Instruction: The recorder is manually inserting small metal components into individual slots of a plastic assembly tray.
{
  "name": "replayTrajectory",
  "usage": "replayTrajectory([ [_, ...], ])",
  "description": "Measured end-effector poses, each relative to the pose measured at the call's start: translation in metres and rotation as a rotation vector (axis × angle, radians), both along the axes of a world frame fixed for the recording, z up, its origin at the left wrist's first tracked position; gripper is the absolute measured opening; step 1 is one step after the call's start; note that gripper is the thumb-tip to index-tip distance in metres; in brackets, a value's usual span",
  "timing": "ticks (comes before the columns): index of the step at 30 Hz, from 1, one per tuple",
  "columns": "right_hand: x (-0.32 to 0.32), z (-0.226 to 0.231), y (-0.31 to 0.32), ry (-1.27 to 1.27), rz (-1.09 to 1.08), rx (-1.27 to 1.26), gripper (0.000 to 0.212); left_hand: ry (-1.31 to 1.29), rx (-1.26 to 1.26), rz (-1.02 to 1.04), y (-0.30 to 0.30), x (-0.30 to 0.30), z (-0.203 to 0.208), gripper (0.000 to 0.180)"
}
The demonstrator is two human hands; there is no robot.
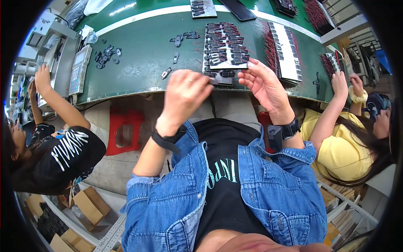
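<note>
Green matting covers the long curved workbench (138, 54), with a white stripe running along its far side and co-workers seated at either end. Near its front edge, the left hand (184, 94) is curled into a loose fist, knuckles up and blurred; whether anything sits inside the closed fingers cannot be told. Just beyond those fingers lies a small dark flat component (221, 80) on the mat, and the right hand (264, 84) is open beside it, fingers spread and slightly bent, fingertips close to the part but not clearly touching it. Directly past both sets of fingertips sits a white tray of small black parts with red wires (226, 46), with a second such tray (285, 50) off to the right of the right fingers. Loose black clips (107, 54) lie scattered well left of the left fingers, next to a grey handheld keypad unit (79, 69).
</note>
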State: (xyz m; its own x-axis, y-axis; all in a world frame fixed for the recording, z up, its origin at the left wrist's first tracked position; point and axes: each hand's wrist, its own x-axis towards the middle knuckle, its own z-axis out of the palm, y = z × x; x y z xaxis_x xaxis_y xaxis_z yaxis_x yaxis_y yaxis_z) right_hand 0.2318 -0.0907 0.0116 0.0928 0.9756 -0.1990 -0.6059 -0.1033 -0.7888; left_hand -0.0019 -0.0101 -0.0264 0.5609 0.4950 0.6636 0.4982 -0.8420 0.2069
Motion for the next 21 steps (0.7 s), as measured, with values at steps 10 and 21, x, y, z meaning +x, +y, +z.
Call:
replayTrajectory([
  [10,0.002,-0.002,-0.003,0.018,0.006,0.003,0.034,-0.011,0.040,-0.092,-0.011,0.040,-0.017,0.022],
  [21,-0.001,-0.001,-0.001,0.025,0.000,-0.024,0.037,-0.144,0.039,0.015,-0.021,0.010,-0.016,0.023],
])
